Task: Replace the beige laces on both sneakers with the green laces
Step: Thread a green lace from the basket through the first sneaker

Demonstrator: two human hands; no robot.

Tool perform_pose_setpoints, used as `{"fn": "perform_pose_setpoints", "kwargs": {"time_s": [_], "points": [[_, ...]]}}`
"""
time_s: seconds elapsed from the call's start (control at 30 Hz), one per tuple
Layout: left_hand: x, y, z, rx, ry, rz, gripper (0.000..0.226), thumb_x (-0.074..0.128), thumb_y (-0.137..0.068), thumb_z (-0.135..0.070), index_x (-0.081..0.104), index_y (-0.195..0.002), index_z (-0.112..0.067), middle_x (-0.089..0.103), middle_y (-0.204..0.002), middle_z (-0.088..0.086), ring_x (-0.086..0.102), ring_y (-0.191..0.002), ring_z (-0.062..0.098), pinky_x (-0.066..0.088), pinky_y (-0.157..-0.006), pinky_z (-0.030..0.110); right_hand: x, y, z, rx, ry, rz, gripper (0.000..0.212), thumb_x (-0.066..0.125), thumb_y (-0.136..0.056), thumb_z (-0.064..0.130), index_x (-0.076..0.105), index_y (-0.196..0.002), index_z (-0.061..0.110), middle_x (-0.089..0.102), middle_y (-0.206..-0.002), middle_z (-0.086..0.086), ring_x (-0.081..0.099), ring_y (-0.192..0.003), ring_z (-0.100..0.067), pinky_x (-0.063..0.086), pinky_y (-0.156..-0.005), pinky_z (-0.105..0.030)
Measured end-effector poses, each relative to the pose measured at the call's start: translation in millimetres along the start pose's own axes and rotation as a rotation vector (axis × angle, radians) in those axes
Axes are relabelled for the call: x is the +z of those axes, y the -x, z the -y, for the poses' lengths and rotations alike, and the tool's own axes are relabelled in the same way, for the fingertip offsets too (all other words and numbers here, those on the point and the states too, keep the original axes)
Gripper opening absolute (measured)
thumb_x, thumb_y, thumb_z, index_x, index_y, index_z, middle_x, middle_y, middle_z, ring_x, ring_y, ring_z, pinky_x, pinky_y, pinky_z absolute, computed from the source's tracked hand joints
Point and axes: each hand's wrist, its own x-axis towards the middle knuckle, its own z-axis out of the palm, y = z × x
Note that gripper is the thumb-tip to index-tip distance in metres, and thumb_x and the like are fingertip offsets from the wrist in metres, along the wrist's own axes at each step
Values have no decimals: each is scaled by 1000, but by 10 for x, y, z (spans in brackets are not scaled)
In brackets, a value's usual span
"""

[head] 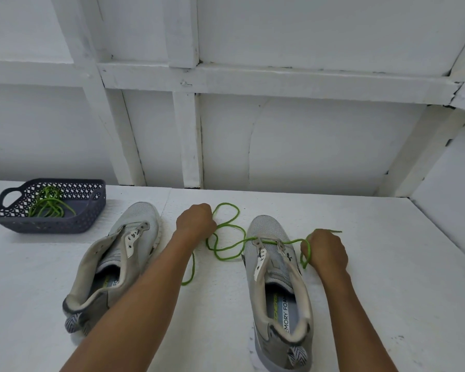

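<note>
White table (387, 264) lies under both hands; the green lace (293, 241) goes across the front holes of the right sneaker (277, 277), which sits between the two hands; the right hand (325, 251) is just to the right of that shoe, and its fingers are curled tight round one end of the lace; a short green tip pokes out past those fingers on the far side; the left hand (196, 222) is on the other side of the shoe, curled into a fist where the lace meets it; its fingertips are tucked under, so I cannot tell how they pinch; between the left fingers and the shoe the lace lies in loose loops on the table, and one loose bit trails back beside the left arm; the left sneaker (118, 259) lies just left of the left arm; further left of those fingers sits a dark basket (91, 208) with a second green lace (49, 202) bunched inside.
</note>
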Motion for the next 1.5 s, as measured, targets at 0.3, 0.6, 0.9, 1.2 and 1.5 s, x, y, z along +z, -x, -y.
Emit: {"fn": "perform_pose_setpoints", "kwargs": {"time_s": [0.3,0.6,0.9,1.2,1.5], "points": [[-368,201,-143,-7,1151,7,22,47,-92,5,67,-99,1,67,-84,19,62,-61,21,55,-58,28,-184,-8,129,-76,-948,132,13,59,-89,2,59,-76,4,71,-80,-9,66,-66,-17,58,-68,-31],[-308,270,-368,207,673,-165,15,71,-88,-27,76,-84,-15,73,-74,4,68,-67,12,55,-69,32,-378,38,439,-32,-1479,391,17,48,-92,-8,58,-99,4,61,-74,-11,53,-58,-16,48,-58,-27],[-241,357,-622,100,1144,39,24,64,-95,-25,77,-87,-7,67,-64,2,55,-56,15,48,-64,31,-257,72,554,-97,-1532,469,8,56,-93,-4,61,-90,2,69,-78,-11,63,-65,-13,56,-63,-22],[-141,506,-941,71,1243,38,30,61,-97,-28,76,-77,-11,64,-61,-10,48,-50,7,40,-52,20,-275,120,571,-223,-1414,451,16,61,-86,-11,61,-92,4,71,-79,-8,70,-79,-20,55,-76,-29],[-61,568,-991,93,1300,6,21,58,-97,-35,78,-100,-30,72,-105,-14,62,-93,-5,43,-74,22,-346,117,537,-269,-1275,430,21,64,-84,-13,59,-91,6,69,-78,-11,68,-78,-17,52,-75,-32]]}}
